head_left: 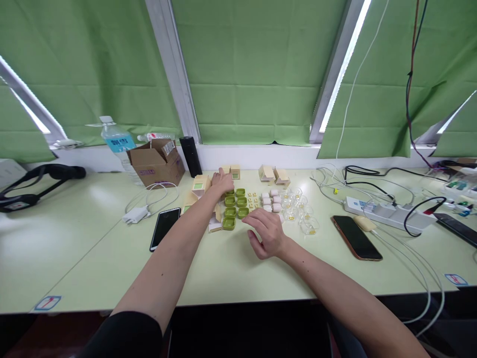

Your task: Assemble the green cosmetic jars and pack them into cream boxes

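Observation:
My left hand (222, 182) reaches to the back of a cluster of small cream card boxes (199, 184). Its fingers are extended beside a small box (235, 172); whether they touch it I cannot tell. My right hand (265, 232) hovers at the front right of the green trays, fingers curved, thumb apart, nothing in it. The small green trays (229, 223) stand in two columns. Tiny yellow pieces (251, 200), white-pink cylinders (276, 207) and clear plastic pieces (309, 226) lie in groups to their right. My left forearm hides part of the boxes.
Two card boxes (281, 176) stand at the back. Phones lie left (164, 227) and right (357, 237). A brown carton (158, 161), a black cylinder (191, 156) and a charger (135, 215) are left. A power strip (387, 215) with cables is right.

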Motion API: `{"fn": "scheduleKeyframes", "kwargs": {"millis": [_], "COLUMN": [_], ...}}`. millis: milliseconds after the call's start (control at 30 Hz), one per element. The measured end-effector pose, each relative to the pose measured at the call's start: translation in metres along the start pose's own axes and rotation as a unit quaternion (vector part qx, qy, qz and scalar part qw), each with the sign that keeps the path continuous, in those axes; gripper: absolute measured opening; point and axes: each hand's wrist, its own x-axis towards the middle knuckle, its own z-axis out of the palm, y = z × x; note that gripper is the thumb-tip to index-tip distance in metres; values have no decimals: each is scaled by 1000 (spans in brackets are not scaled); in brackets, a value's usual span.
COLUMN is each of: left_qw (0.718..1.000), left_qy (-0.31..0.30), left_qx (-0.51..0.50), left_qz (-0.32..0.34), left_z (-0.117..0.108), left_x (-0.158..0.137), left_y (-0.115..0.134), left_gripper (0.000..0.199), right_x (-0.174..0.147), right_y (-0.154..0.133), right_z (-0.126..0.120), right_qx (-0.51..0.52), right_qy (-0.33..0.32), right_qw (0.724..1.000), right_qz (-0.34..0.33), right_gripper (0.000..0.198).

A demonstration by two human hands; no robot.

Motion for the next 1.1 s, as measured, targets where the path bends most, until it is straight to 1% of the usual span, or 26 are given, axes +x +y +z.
{"fn": "scheduleKeyframes", "kwargs": {"millis": [67, 167, 267, 367, 467, 533, 600, 667, 733, 833, 933, 1000, 1100], "left_qw": [1000, 1000, 999, 996, 986, 980, 977, 974, 972, 971, 976, 978, 979], "left_qy": [7, 20, 41, 60, 98, 109, 115, 129, 125, 110, 109, 115, 128], "left_qx": [2, 6, 10, 13, 20, 36, 72, 116, 147, 164, 142, 104, 15], "left_qz": [-6, 1, 26, 65, 133, 165, 163, 144, 136, 131, 126, 137, 157], "left_z": [-4, -15, -32, -48, -53, -48, -39, -29, -20, -8, 4, 12, 22], "left_x": [-4, -12, -26, -54, -99, -134, -165, -189, -203, -206, -201, -197, -195], "left_y": [3, 10, 18, 25, 26, 24, 22, 21, 22, 25, 24, 21, 17], "left_gripper": [59, 64, 64, 52, 39, 33, 31, 38, 48, 57, 58, 54, 43], "right_x": [0, -2, -6, -9, -8, -6, -4, -2, 0, 0, 0, -1, -1], "right_y": [-1, -1, -1, -2, -6, -9, -12, -15, -15, -15, -14, -13, -14], "right_z": [-1, -1, 0, 2, 2, 2, 1, 0, -1, -3, -3, -4, -3], "right_qx": [-13, -38, -44, -37, -32, -28, -24, -21, -17, -10, -11, -13, -11], "right_qy": [-25, -69, -113, -196, -307, -373, -419, -445, -457, -466, -467, -464, -459], "right_qw": [1000, 997, 992, 980, 950, 925, 903, 888, 881, 875, 873, 875, 878], "right_qz": [9, 20, 20, 29, 54, 73, 94, 111, 123, 134, 138, 137, 135], "right_gripper": [29, 18, 16, 16, 17, 20, 22, 21, 20, 18, 19, 19, 19]}}
